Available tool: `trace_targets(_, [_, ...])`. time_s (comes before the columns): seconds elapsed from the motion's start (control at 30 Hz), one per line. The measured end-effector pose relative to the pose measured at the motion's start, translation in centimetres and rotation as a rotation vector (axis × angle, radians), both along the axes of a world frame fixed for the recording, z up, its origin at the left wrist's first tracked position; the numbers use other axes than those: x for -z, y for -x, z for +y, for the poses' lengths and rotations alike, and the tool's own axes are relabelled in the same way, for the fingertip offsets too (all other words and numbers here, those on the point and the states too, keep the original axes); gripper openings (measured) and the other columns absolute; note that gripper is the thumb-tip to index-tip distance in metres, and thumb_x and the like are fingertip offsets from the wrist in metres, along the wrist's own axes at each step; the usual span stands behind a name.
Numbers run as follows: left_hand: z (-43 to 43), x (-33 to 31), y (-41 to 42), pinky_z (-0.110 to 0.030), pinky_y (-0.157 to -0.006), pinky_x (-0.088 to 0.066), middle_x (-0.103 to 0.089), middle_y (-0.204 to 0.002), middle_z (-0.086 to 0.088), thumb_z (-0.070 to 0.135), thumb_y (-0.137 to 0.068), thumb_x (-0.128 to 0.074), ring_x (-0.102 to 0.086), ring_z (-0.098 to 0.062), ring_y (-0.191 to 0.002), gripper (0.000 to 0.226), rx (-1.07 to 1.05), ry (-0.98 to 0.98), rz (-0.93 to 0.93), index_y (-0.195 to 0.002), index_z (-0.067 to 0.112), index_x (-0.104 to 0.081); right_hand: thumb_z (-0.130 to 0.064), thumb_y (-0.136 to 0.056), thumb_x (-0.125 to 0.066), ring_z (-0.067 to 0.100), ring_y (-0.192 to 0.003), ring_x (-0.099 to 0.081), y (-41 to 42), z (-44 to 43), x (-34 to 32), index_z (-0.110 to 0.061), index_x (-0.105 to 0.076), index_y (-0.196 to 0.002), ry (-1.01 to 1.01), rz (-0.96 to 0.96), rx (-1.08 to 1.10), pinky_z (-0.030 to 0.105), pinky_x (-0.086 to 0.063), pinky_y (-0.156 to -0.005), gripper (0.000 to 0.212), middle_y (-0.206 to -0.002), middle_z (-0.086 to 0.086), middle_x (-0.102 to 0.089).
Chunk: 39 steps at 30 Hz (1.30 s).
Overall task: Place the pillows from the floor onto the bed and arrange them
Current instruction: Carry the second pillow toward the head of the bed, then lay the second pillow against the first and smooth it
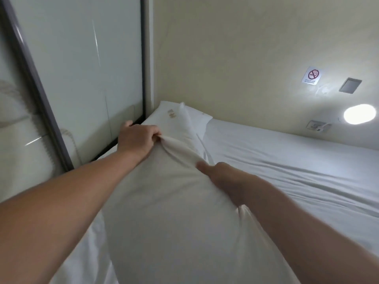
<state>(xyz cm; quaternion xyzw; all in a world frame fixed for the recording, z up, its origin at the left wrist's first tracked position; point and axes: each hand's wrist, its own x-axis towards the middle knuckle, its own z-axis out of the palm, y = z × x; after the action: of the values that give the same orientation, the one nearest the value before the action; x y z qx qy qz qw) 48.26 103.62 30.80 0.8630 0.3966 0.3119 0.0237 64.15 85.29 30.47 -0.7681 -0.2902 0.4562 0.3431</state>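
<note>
A large white pillow (174, 201) is held out in front of me over the left side of the bed (287, 171). My left hand (137, 140) grips a bunch of its cover near the far end. Along the pillow's right edge, nearer to me, my right hand (227, 179) clutches the fabric. A second white pillow (196, 117) with a gold logo lies flat in the bed's far left corner, against the wall. The held pillow's far end overlaps it.
A frosted glass partition with a dark frame (49, 111) runs along the left of the bed. The beige wall (235, 58) behind carries a no-smoking sign (312, 75), a grey panel, a socket (316, 125) and a lit oval lamp (360, 114). White sheet covers the mattress to the right.
</note>
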Motion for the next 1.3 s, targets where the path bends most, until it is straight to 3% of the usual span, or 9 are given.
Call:
trace_targets(0.1, [0.2, 2.2, 1.2, -0.058, -0.11, -0.014, -0.057, -0.135, -0.001, 0.033, -0.097, -0.043, -0.038, -0.024, -0.135, 0.027, -0.017, 0.098, 0.224, -0.118, 0.036, -0.059, -0.058, -0.085, -0.055, 0.032, -0.098, -0.059, 3.6, 1.1, 3.5, -0.008, -0.056, -0.118, -0.047, 0.136, 0.169, 0.053, -0.04, -0.094, 0.059, -0.112, 0.012, -0.062])
trace_targets(0.23, [-2.5, 10.8, 8.4, -0.066, -0.109, -0.006, -0.002, -0.162, -0.001, 0.072, -0.081, -0.034, -0.001, -0.03, -0.147, 0.083, -0.286, 0.538, 0.54, -0.149, 0.036, -0.005, -0.056, -0.091, -0.044, 0.028, -0.088, -0.058, 4.9, -1.6, 11.1, -0.005, -0.052, -0.108, 0.131, -0.187, 0.098, 0.038, -0.046, -0.085, 0.055, -0.101, 0.017, -0.058])
trace_targets(0.3, [-4.2, 14.4, 13.3, -0.064, -0.107, -0.016, -0.014, -0.158, -0.009, 0.094, -0.056, -0.034, -0.015, -0.036, -0.142, 0.116, -0.531, 0.789, 0.445, -0.149, 0.03, -0.005, -0.066, -0.087, -0.043, 0.032, -0.119, -0.05, 4.7, -3.8, 13.8, -0.002, -0.042, -0.132, 0.263, -0.241, 0.078, 0.039, -0.038, -0.099, 0.078, -0.132, 0.019, -0.051])
trace_targets(0.4, [-6.0, 17.1, 18.2, -0.06, -0.103, -0.033, -0.042, -0.137, -0.019, 0.103, -0.021, -0.039, -0.042, -0.04, -0.124, 0.146, -0.719, 1.06, 0.119, -0.139, 0.018, -0.022, -0.072, -0.083, -0.044, 0.031, -0.128, -0.045, 8.1, -6.5, 17.5, -0.003, -0.043, -0.137, 0.338, -0.041, 0.075, 0.035, -0.035, -0.105, 0.087, -0.141, 0.018, -0.047])
trace_targets(0.57, [-6.4, 16.8, 21.1, -0.039, -0.083, -0.046, -0.058, -0.125, -0.015, 0.087, -0.053, -0.054, -0.058, -0.033, -0.108, 0.11, -0.639, 1.098, 0.026, -0.131, 0.01, -0.04, -0.055, -0.098, -0.023, 0.028, -0.123, -0.051, 15.8, -6.4, 19.0, -0.012, -0.051, -0.133, 0.312, 0.041, 0.187, 0.026, -0.033, -0.084, 0.063, -0.134, 0.023, -0.054])
trace_targets(0.7, [-3.4, 14.4, 24.3, -0.037, -0.073, -0.042, -0.064, -0.116, -0.012, 0.07, -0.078, -0.048, -0.061, -0.031, -0.102, 0.07, -0.587, 0.892, 0.095, -0.119, 0.014, -0.052, -0.058, -0.096, -0.022, 0.03, -0.127, -0.048, 19.5, -6.0, 17.9, -0.005, -0.055, -0.129, 0.261, 0.077, 0.19, 0.029, -0.034, -0.095, 0.071, -0.137, 0.024, -0.052])
trace_targets(0.93, [-3.9, 18.7, 31.3, -0.058, -0.111, -0.026, -0.03, -0.154, -0.013, 0.094, -0.06, -0.024, -0.033, -0.042, -0.136, 0.101, -0.53, 0.983, 0.351, -0.146, 0.041, -0.027, -0.058, -0.095, -0.027, 0.028, -0.126, -0.049, 25.3, -8.9, 19.3, -0.002, -0.052, -0.131, 0.319, 0.022, 0.144, 0.027, -0.036, -0.098, 0.071, -0.138, 0.019, -0.052])
trace_targets(1.1, [-4.7, 19.2, 32.9, -0.063, -0.112, -0.016, -0.026, -0.157, -0.009, 0.107, -0.034, -0.022, -0.029, -0.04, -0.138, 0.129, -0.636, 1.06, 0.272, -0.147, 0.044, -0.017, -0.07, -0.087, -0.029, 0.032, -0.142, -0.022, 19.5, -4.9, 16.7, -0.021, -0.011, -0.15, 0.084, -0.468, 0.078, 0.045, -0.019, -0.113, 0.082, -0.156, 0.015, -0.022])
trace_targets(1.3, [-8.2, 19.2, 33.4, -0.054, -0.101, -0.033, -0.045, -0.145, -0.01, 0.106, -0.037, -0.014, -0.046, -0.035, -0.128, 0.131, -0.695, 1.001, 0.286, -0.145, 0.032, -0.024, -0.082, -0.073, -0.033, 0.037, -0.144, 0.0, 21.5, 2.7, 18.7, -0.044, -0.004, -0.144, 0.032, -0.567, -0.124, 0.056, -0.018, -0.111, 0.086, -0.161, -0.001, 0.004])
